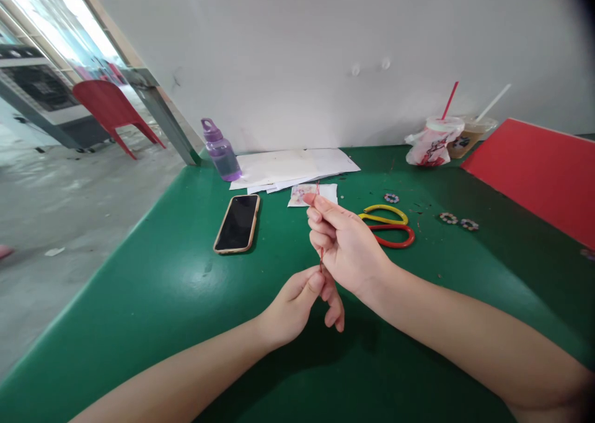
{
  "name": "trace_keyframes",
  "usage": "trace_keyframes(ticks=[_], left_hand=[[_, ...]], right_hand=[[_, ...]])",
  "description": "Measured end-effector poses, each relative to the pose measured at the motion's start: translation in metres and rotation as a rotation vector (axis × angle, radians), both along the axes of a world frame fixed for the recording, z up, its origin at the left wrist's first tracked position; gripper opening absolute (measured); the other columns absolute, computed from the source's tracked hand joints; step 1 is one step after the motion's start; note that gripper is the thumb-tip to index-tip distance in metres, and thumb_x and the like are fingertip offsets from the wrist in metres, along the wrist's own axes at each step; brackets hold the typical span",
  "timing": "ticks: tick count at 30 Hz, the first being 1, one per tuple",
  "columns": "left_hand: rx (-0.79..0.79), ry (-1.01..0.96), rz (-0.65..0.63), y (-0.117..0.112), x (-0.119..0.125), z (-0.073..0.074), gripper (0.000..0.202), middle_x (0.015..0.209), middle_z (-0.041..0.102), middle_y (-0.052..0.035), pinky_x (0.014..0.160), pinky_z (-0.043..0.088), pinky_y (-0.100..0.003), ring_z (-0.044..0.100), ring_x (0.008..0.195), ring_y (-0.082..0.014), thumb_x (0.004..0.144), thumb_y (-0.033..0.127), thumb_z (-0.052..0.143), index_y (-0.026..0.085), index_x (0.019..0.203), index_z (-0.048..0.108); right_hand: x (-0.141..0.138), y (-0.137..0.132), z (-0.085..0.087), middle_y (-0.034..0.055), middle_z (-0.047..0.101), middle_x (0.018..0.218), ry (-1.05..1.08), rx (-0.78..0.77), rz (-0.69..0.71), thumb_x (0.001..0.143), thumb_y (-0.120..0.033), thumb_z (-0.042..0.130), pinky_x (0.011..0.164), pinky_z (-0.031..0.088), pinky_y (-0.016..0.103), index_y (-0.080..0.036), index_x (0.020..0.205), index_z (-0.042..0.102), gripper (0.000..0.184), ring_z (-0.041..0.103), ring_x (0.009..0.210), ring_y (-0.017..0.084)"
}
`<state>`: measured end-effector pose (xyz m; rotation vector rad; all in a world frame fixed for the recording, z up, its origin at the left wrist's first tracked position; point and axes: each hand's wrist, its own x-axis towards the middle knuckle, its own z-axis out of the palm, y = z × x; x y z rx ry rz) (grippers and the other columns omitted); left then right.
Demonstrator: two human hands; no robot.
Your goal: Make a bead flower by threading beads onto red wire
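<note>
A thin red thread (320, 258) runs between my two hands above the green table (153, 286). My right hand (341, 240) is raised, its fingers curled, pinching the thread's upper part near the fingertips. Just below it, my left hand (297, 305) pinches the thread's lower end between thumb and forefinger, the other fingers hanging loosely. Behind the right hand lie scissors (388, 224) with one yellow and one red handle loop.
A phone (237, 222) lies face up to the left, a purple bottle (222, 151) and white papers (292, 167) behind it. Small bead flowers (458, 221) lie right of the scissors. Two drinks with straws (441, 139) and a red board (539, 172) stand at the far right.
</note>
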<state>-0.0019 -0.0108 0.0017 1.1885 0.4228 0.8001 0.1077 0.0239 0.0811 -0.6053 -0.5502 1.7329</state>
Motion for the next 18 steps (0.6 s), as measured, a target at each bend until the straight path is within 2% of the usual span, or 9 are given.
trace_keyframes(ticks=[7, 12, 15, 18], left_hand=[[-0.038, 0.028, 0.041, -0.002, 0.000, 0.002, 0.040, 0.044, 0.051, 0.0016, 0.053, 0.040, -0.026, 0.057, 0.047, -0.0148, 0.093, 0.048, 0.032, 0.017, 0.068, 0.042], [-0.107, 0.091, 0.042, -0.008, 0.002, 0.000, 0.040, 0.041, 0.048, 0.0033, 0.050, 0.039, -0.023, 0.054, 0.045, -0.0124, 0.092, 0.046, 0.037, 0.017, 0.065, 0.042], [-0.124, 0.130, 0.019, -0.011, 0.003, -0.002, 0.038, 0.045, 0.050, 0.0023, 0.049, 0.039, -0.023, 0.056, 0.046, -0.0124, 0.092, 0.044, 0.039, 0.016, 0.066, 0.043], [-0.150, 0.121, 0.029, -0.009, 0.002, -0.001, 0.030, 0.055, 0.057, 0.0005, 0.053, 0.041, -0.023, 0.059, 0.048, -0.0119, 0.092, 0.037, 0.042, 0.014, 0.074, 0.049]], right_hand=[[0.000, 0.004, 0.000, -0.0044, 0.041, 0.063, -0.019, -0.012, -0.024, 0.084, -0.021, 0.059, 0.038, 0.019, 0.014, -0.011, 0.086, 0.066, 0.013, 0.021, 0.047, 0.001], [0.008, 0.014, 0.001, -0.0040, 0.042, 0.064, -0.003, 0.067, -0.044, 0.084, -0.021, 0.058, 0.038, 0.020, 0.015, -0.011, 0.084, 0.067, 0.013, 0.023, 0.047, 0.001], [0.013, 0.019, 0.004, -0.0036, 0.042, 0.063, 0.020, 0.109, -0.064, 0.086, -0.018, 0.056, 0.038, 0.019, 0.015, -0.011, 0.084, 0.067, 0.014, 0.024, 0.047, 0.001], [0.016, 0.020, 0.006, -0.0038, 0.042, 0.063, 0.036, 0.107, -0.060, 0.086, -0.017, 0.055, 0.038, 0.019, 0.015, -0.010, 0.085, 0.067, 0.014, 0.024, 0.046, 0.001]])
